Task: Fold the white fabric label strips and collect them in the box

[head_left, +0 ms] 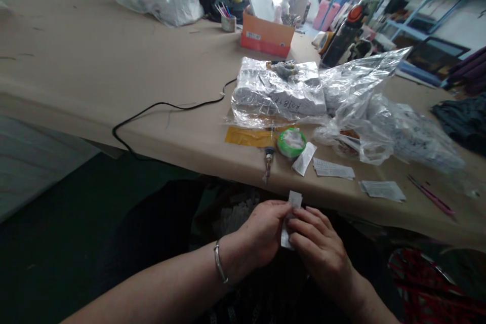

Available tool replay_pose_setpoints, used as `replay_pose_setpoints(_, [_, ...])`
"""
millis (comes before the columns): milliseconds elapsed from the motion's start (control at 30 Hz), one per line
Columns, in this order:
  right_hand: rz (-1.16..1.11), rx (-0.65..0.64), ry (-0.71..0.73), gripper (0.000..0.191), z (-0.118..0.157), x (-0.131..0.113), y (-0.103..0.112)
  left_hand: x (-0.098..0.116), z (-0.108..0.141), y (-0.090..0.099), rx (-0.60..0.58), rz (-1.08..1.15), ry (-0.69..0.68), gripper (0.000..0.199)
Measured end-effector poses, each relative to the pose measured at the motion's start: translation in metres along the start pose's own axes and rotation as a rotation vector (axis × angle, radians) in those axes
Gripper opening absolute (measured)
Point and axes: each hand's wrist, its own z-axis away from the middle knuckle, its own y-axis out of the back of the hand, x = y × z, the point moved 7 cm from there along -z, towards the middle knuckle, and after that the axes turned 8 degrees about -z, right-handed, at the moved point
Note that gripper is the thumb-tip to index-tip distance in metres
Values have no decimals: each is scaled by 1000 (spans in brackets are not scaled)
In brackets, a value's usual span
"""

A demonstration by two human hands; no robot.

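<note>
Both hands, left (266, 230) and right (322, 243), pinch the light, probably flimsy paper strip (295, 199) by its edges below the green-rimmed tape roll (291, 143).

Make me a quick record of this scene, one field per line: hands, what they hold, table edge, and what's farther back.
left hand: grips white strip; bracelet on wrist
right hand: fingers on the same strip
strip position: just off the table's near edge
near edge: amber tape, green ring with white material inside, three groups of paper slips, pink tweezers-like tool
farther back: plastic-wrapped package, orange box
cord: black, running over near edge
strip print: too small to read
</note>
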Motion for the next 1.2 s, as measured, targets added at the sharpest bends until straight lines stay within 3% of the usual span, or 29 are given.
replay_pose_setpoints(133, [10,-22,-20,19,0,-4,-9,-1,0,8,34,39,-19,17])
replay_pose_setpoints(267, [-9,-17,-12,23,-7,2,-3,1,1,13,26,-42,-40,21])
replay_pose_setpoints(367, [92,80,-52,34,-28,24,17,0,3,17,40,-111,-3,23])
replay_pose_setpoints(467, [330,162,-168,43,-60,58,36,-2,6,20,61,-195,33,22])
replay_pose_setpoints(567, [481,89,-236,45,-91,83,34,-4,8,22,83,-227,41,19])
replay_pose_setpoints(633, [504,49,-237,41,-103,89,29,-5,9,24,93,-232,50,18])
replay_pose_setpoints(700, [483,88,-215,43,-104,87,31,-6,8,27,102,-231,58,18])
replay_pose_setpoints(767, [434,189,-197,42,-93,83,41,-7,8,31,121,-236,67,20])
replay_pose_setpoints(900, [353,334,-249,12,-40,86,73,-8,10,37,143,-263,77,21])
replay_pose_setpoints(967, [381,367,-327,23,-4,94,90,-8,11,40,156,-281,80,19])
replay_pose_setpoints(1067, [536,319,-421,31,46,104,104,-9,12,42,172,-297,83,18])
replay_pose_setpoints(1200, [744,160,-464,50,88,112,95,-15,12,40,179,-306,106,18])
